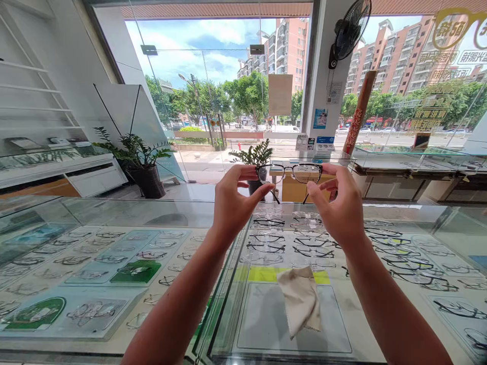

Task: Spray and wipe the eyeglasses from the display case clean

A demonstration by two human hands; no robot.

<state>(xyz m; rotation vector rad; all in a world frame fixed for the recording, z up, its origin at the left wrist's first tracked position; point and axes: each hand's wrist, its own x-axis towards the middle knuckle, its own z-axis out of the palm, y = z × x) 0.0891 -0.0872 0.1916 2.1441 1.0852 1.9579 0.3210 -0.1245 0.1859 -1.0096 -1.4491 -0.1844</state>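
A pair of eyeglasses (288,172) with a dark upper rim is held up in front of me, above the glass counter. My left hand (239,195) pinches it at the left end, fingers behind and thumb below. At the right end my right hand (338,200) grips it, with the thumb close to the right lens. Both temples hang down and inward from the frame. Below the hands a crumpled beige cleaning cloth (300,301) lies on a pale mat (258,324) on the counter. Neither hand touches the cloth.
Rows of eyeglass frames (266,238) show through the glass display counter (224,304). Further frames lie at left and right. A potted plant (148,177) stands left beyond the counter, and another plant (255,154) is behind the hands. A wall fan (348,30) hangs at upper right.
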